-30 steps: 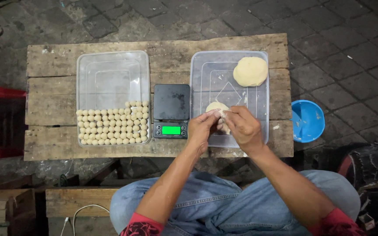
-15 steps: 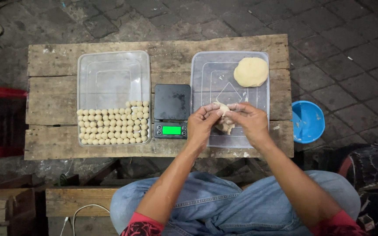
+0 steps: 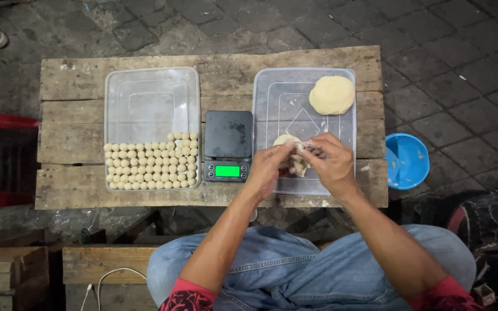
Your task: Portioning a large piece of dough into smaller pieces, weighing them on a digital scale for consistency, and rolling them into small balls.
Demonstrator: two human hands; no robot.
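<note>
— Over the near edge of the bench (image 3: 145,196), what are your hands doing?

— Both meet above the right-hand clear tray (image 3: 341,178). My left hand (image 3: 267,167) and my right hand (image 3: 331,164) have their fingers closed on a small piece of pale dough (image 3: 300,164), pinched between the fingertips of both.

— And beneath them?

— Just behind my left hand, a larger lump of the same dough (image 3: 283,140) lies in that tray, partly hidden by my fingers.

— What sits beside you?

— Left of my hands, a small black kitchen scale (image 3: 227,144) with a lit green display stands on the planks between the two trays. Beyond it to the left, the second clear tray (image 3: 151,92) holds rows of little dough balls (image 3: 151,164) packed along its near half.

— Farther back?

— A flat round of dough (image 3: 332,95) rests in the far right corner of the right-hand tray. Off the bench, on the paved ground to the right, stands a blue bowl (image 3: 407,161).
</note>
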